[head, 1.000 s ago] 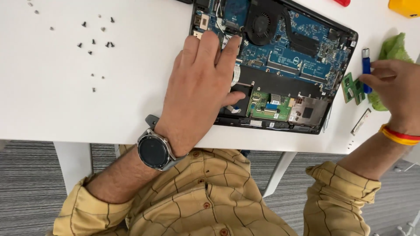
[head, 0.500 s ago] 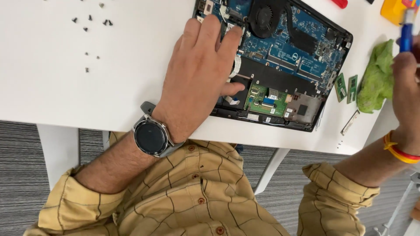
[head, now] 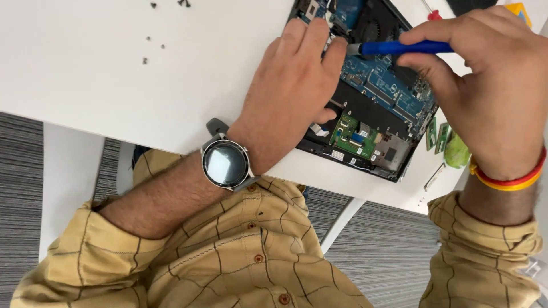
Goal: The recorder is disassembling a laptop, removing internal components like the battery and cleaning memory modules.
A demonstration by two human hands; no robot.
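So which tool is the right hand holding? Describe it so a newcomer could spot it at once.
Start at the opened laptop on the white table. Above its blue circuit board, the right hand holds a blue-handled tool, its tip pointing toward the left hand. It is the only blue rod-shaped handle there.

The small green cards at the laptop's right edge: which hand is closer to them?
Right. The right hand hovers just above the green cards, holding a blue tool. The left hand rests farther away on the laptop.
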